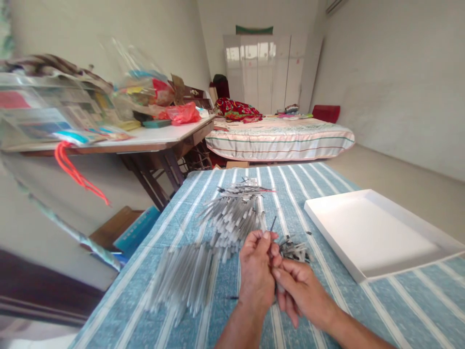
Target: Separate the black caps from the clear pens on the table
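My left hand (256, 266) is closed, and a thin dark rod (273, 223) sticks up from between its thumb and fingers. Close against it, my right hand (307, 291) pinches thumb to forefinger. What it grips is hidden between the two hands. Just beyond my right hand lies a small heap of short black and pale pieces (297, 250). To the left a bundle of long translucent tubes (183, 276) is spread on the striped cloth. A larger pile of similar pale tubes (232, 215), with dark and red thin pieces at its far end, lies past my left hand.
A shallow white box (337, 271) stands on the right of the blue striped tablecloth (290, 194). On the left, a side table (160, 137) carries plastic bags and packets, with a red cord (78, 172) hanging down. Farther back are a bed (279, 138) and a white wardrobe (265, 72).
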Demonstrator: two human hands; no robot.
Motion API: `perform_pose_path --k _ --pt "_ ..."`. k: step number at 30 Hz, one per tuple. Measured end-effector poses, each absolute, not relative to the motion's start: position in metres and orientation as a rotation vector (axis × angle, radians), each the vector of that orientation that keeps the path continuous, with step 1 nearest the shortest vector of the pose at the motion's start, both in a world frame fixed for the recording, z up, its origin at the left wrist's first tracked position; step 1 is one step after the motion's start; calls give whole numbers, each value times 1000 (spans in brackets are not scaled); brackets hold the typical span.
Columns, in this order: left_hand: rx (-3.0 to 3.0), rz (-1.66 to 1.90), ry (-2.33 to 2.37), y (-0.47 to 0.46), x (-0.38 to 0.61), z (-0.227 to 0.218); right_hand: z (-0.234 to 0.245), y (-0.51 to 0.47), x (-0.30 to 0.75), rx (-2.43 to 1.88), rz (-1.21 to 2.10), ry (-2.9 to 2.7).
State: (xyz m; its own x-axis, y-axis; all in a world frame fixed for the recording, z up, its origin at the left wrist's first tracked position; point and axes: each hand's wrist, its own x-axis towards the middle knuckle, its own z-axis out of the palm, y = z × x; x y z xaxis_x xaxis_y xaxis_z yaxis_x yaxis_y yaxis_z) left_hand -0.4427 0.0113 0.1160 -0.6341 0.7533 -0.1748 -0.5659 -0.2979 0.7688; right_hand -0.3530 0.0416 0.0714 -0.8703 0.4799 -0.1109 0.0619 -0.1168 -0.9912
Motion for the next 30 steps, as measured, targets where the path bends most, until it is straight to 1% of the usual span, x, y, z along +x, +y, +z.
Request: perform_pose_path --k 4,6,9,12,13,14,15,16,18,21,23,24,26,28,30 --pt "167 2098 1136 13 -448 119 77 38 -363 -667 2228 -1748" --pt "129 2159 1206 13 -449 121 86 36 -369 -674 2235 -1760" --pt "164 2214 1348 10 -460 129 97 31 -373 -677 2162 -1906" --pt "230 2482 1668 -4 -494 145 97 22 -367 -619 2005 -2247" --pt "197 2608 1746 -11 -509 150 95 21 -363 -557 1877 -2363" --pt "172 2666 1764 -20 -522 155 91 22 -359 -460 1720 -2459" --pt "205 2667 1793 -29 -534 157 87 25 -355 -459 1502 -2502" --pt "394 2496 1939 -37 -542 158 83 31 -352 -542 1223 -2513" --pt "679 1913 2343 -53 -547 150 75 49 -347 -614 841 -2575" --pt "789 955 2919 -69 -537 126 67 75 -343 -616 495 -2658" --pt "786 523 3084 -75 -529 112 60 87 -340 -619 347 -2654" --pt "785 411 3120 -76 -525 107 57 90 -339 -628 305 -2632" --pt "794 352 3173 -74 -520 103 50 95 -337 -655 273 -2550" --pt "882 409 3157 -62 -514 104 44 97 -336 -646 289 -2465" --pt "1063 497 3016 -41 -507 105 42 99 -335 -596 320 -2410"
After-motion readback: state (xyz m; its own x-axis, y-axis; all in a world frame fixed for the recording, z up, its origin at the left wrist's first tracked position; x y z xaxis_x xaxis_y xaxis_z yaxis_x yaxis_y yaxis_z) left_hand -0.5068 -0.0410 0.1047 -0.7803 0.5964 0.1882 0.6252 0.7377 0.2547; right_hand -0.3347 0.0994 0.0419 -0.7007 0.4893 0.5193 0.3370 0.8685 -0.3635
